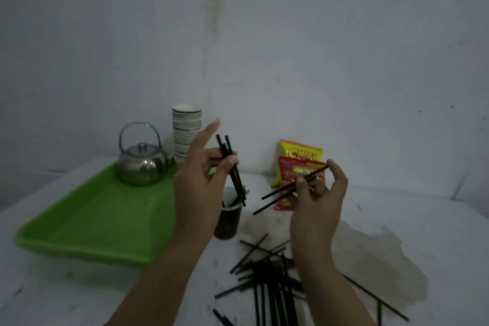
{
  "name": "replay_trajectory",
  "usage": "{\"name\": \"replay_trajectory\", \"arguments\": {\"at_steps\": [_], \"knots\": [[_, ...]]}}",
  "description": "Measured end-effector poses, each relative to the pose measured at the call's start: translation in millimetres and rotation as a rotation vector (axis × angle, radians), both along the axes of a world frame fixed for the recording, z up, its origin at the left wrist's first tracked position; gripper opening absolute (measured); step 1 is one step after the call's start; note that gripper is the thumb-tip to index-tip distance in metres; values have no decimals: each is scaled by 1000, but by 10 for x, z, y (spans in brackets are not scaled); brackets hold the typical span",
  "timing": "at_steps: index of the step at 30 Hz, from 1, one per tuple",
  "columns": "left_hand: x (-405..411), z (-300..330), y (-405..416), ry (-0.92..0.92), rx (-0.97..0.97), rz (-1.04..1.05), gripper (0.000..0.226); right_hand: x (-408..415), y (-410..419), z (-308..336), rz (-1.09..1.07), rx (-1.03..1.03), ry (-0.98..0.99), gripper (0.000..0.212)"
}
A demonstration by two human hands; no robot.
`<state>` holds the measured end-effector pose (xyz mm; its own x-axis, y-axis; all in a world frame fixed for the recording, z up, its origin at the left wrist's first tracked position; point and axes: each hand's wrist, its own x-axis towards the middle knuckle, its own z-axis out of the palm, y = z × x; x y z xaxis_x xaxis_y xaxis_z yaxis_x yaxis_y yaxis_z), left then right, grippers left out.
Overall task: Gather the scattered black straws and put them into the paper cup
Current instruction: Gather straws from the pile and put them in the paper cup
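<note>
A dark paper cup (228,222) stands on the white table with a few black straws inside it. My left hand (201,182) is raised just left of the cup and grips a few black straws (232,169) that point steeply down toward the cup's mouth; its index finger sticks out. My right hand (320,193) hovers to the right of the cup and pinches two black straws (285,190) that slant to the lower left. A heap of several loose black straws (267,280) lies on the table in front of the cup, partly hidden by my right forearm.
A green tray (92,219) sits at the left with a steel kettle (141,164) on its far end. A stack of white cups (186,132) stands behind it. Two snack packets (299,164) lean against the wall. One long straw (375,298) lies at the right.
</note>
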<state>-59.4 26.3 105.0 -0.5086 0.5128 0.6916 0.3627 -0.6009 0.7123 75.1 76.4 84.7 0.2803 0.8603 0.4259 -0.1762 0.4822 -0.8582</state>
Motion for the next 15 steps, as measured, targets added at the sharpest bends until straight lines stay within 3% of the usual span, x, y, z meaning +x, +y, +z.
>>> {"name": "replay_trajectory", "arguments": {"at_steps": [7,11,15], "knots": [[-139,-161,229,33,161,307,43,-625,-59,-2,-111,148,114,46],[-140,-330,313,62,107,310,41,-747,-21,-177,-134,163,-43,45],[-157,-434,377,235,9,266,44,-800,54,-389,-102,122,-275,41]]}}
